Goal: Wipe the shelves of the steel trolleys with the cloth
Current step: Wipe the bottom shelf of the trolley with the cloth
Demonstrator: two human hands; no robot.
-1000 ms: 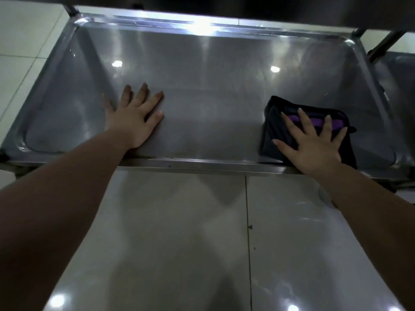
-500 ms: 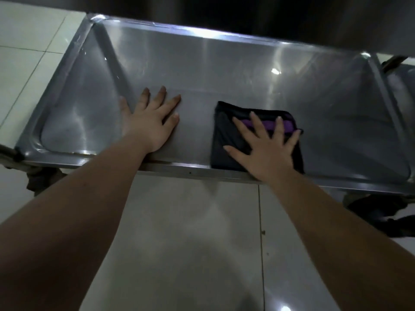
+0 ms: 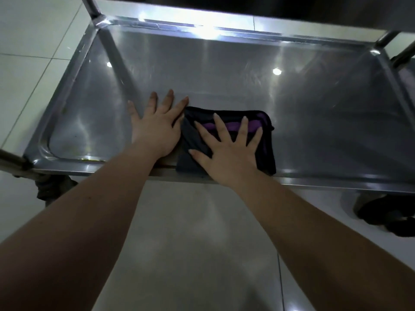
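Your right hand (image 3: 226, 156) lies flat with fingers spread, pressing the cloth (image 3: 266, 151) onto the shelf (image 3: 325, 122) at mid-width. The cloth's near edge laps onto the front rim (image 3: 336, 184). Your left hand (image 3: 157, 131) is flat on steel with fingers straight, touching the cloth's left edge. A wide stretch of shelf lies between the cloth and the right and back rims.

This looks like a catering or service workplace, perhaps the back area of a commercial kitchen or canteen, not a home. A stainless steel trolley (image 3: 224, 177) with a rimmed tray shelf (image 3: 314, 113), round steel posts (image 3: 91, 7) and dark castors (image 3: 381, 212) stands on large, glossy pale floor tiles (image 3: 33, 41). Round ceiling lights show as reflections (image 3: 277, 71) in the steel.
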